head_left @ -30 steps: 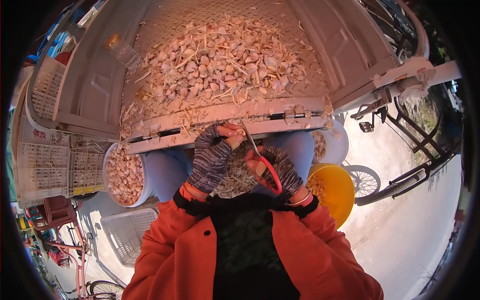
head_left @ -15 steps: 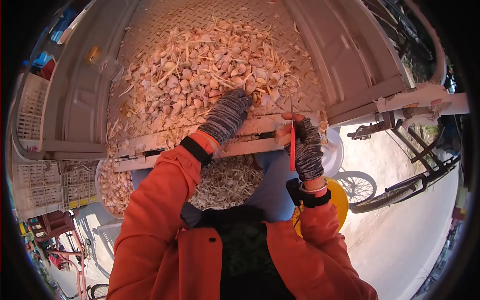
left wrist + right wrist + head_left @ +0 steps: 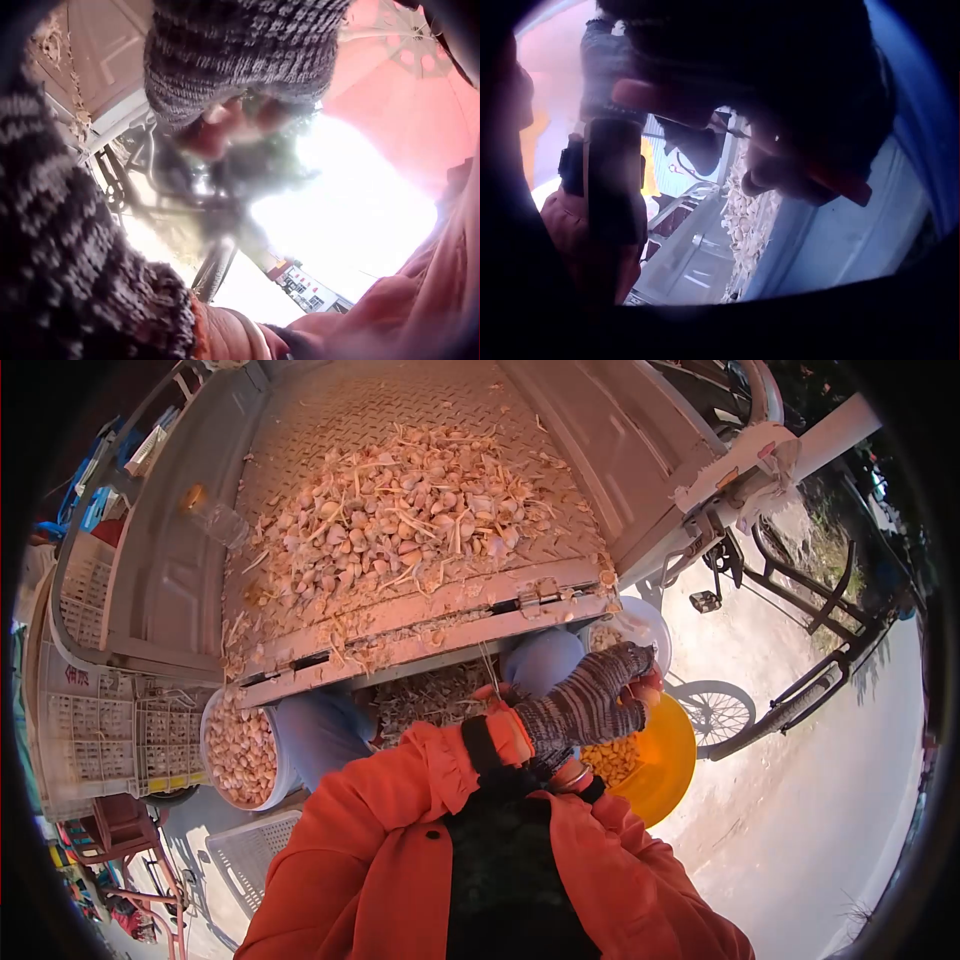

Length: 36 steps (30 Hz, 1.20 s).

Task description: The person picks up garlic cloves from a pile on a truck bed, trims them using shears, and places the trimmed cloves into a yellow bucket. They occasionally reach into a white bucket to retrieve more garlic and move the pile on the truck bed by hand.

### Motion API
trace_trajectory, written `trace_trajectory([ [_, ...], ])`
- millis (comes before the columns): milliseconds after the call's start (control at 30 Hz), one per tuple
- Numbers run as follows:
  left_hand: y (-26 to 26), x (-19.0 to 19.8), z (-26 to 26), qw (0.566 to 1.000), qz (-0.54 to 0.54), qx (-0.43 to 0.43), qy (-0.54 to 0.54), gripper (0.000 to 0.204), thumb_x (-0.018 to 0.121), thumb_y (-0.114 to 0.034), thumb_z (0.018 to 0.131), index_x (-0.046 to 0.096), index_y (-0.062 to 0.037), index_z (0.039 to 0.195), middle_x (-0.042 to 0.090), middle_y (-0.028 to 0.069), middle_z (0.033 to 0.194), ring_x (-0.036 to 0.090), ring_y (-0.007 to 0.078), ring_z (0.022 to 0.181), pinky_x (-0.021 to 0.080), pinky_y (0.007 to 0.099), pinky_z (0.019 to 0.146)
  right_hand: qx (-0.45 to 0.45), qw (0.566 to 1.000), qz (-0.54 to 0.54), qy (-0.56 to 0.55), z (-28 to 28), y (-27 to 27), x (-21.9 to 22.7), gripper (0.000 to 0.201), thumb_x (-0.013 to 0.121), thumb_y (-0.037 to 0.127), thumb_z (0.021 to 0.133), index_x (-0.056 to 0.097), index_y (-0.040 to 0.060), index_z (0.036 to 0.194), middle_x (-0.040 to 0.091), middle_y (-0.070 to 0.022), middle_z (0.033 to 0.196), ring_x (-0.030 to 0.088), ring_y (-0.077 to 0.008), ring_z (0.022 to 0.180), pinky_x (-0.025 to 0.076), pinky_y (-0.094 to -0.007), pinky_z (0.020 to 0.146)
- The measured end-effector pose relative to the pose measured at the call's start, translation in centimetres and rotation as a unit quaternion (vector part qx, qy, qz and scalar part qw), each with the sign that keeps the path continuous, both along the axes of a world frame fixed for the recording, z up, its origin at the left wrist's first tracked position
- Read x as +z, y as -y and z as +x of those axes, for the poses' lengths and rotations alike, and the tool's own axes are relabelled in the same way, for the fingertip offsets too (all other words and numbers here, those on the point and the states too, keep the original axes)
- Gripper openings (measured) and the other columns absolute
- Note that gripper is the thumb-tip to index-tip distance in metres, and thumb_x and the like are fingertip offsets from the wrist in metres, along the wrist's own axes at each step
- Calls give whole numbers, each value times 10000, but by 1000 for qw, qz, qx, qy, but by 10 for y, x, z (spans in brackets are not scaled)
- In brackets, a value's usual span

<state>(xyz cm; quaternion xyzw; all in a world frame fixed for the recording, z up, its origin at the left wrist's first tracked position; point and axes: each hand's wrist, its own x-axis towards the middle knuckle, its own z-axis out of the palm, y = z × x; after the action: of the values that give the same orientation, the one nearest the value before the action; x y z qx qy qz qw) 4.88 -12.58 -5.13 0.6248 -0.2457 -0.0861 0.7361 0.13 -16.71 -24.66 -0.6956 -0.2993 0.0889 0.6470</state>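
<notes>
Across the right forearm reaches my left hand (image 3: 585, 705), its curled fingertips above the yellow bowl (image 3: 675, 755), which holds yellowish pieces. In the left wrist view, that gloved hand (image 3: 240, 67) has bent, blurred fingers; whether they hold something is unclear. My right hand (image 3: 495, 695), partly hidden under the left forearm, grips scissors (image 3: 488, 665) with the blades up. The right wrist view shows this hand (image 3: 780, 112) dark, around the red handles (image 3: 840, 184). A heap of garlic cloves (image 3: 400, 520) lies on the metal truck bed (image 3: 400, 390).
A white bucket of cloves (image 3: 240, 760) stands at the left, another white tub (image 3: 650, 625) at the right. Trimmings (image 3: 425, 695) lie between the knees. A clear jar (image 3: 215, 520) sits by the left bed wall. Crates (image 3: 85, 710) and a bicycle (image 3: 800, 710) flank the scene.
My left hand went from the scissors to the clove heap, then crossed right to the yellow bowl. My right hand moved right, then back left and down, still gripping the scissors.
</notes>
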Motion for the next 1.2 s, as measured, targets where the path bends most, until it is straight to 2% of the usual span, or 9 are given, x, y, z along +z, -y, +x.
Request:
trace_trajectory([
  [67, 23, -3, -22, 971, 169, 67, 155, 334, 641, -196, 813, 566, -44, 1100, 606, 114, 997, 589, 258, 963, 472, 383, 873, 88, 766, 194, -607, 19, 14, 65, 372, 549, 234, 922, 492, 14, 1216, 537, -106, 999, 554, -148, 712, 485, -278, 629],
  [100, 26, -2, -25, 888, 327, 132, 295, 381, 652, -192, 802, 569, -61, 1150, 603, 128, 1036, 575, 287, 1017, 454, 397, 904, 68, 760, 226, -606, 16, 17, 66, 402, 546, 245, 924, 468, 17, 1246, 533, -96, 1037, 560, -147, 729, 488, -284, 627],
  [267, -111, -37, 54, 870, 306, 361, 140, 171, 571, -69, 850, 635, -22, 1002, 633, 130, 875, 607, 278, 749, 491, 345, 692, -11, 884, 98, -456, 9, 23, 66, 299, 511, 200, 933, 509, 30, 1179, 573, -46, 842, 548, -130, 743, 463, -230, 634],
  [333, -160, -38, 83, 835, 427, 347, -22, 279, 615, -210, 818, 629, -21, 1023, 638, 187, 924, 610, 350, 876, 489, 421, 824, 101, 602, 444, -656, 20, 17, 56, 341, 561, 187, 896, 507, -10, 1169, 543, -47, 807, 527, -131, 710, 443, -225, 589],
  [367, -167, -40, 98, 833, 429, 347, -22, 279, 615, -210, 818, 629, -21, 1023, 638, 187, 924, 610, 350, 876, 489, 421, 824, 54, 698, 330, -633, 24, 15, 58, 395, 601, 212, 861, 513, -36, 1154, 530, -51, 778, 528, -132, 675, 426, -227, 533],
  [533, -162, -50, 135, 696, 650, 303, 30, 333, 657, -202, 748, 634, -14, 1022, 654, 178, 935, 633, 318, 846, 512, 404, 760, 50, 766, 260, -586, 29, 18, 70, 431, 586, 259, 863, 511, -39, 1167, 530, -65, 762, 534, -142, 672, 418, -226, 506],
  [933, -153, -5, 99, 895, 121, 425, 60, 199, 692, -35, 795, 589, -34, 965, 603, 25, 826, 566, 104, 744, 489, 268, 691, 64, 751, 310, -580, 19, 24, 78, 412, 565, 258, 865, 513, -36, 1149, 529, -48, 728, 503, -146, 653, 412, -229, 542],
  [1133, 6, 40, 85, 951, 128, 212, 185, 322, 719, -82, 775, 579, -51, 1063, 605, 85, 920, 595, 140, 842, 487, 270, 772, 86, 769, 315, -550, 15, 34, 89, 439, 639, 261, 879, 495, -2, 1200, 521, -5, 858, 509, -110, 749, 407, -228, 609],
  [1200, 52, -3, 95, 882, 256, 223, 328, 431, 703, -114, 778, 551, -68, 1179, 574, 111, 1060, 616, 180, 913, 498, 315, 804, 90, 777, 312, -539, 14, 36, 85, 438, 645, 251, 873, 496, -1, 1199, 522, -6, 869, 509, -109, 751, 407, -228, 609],
])
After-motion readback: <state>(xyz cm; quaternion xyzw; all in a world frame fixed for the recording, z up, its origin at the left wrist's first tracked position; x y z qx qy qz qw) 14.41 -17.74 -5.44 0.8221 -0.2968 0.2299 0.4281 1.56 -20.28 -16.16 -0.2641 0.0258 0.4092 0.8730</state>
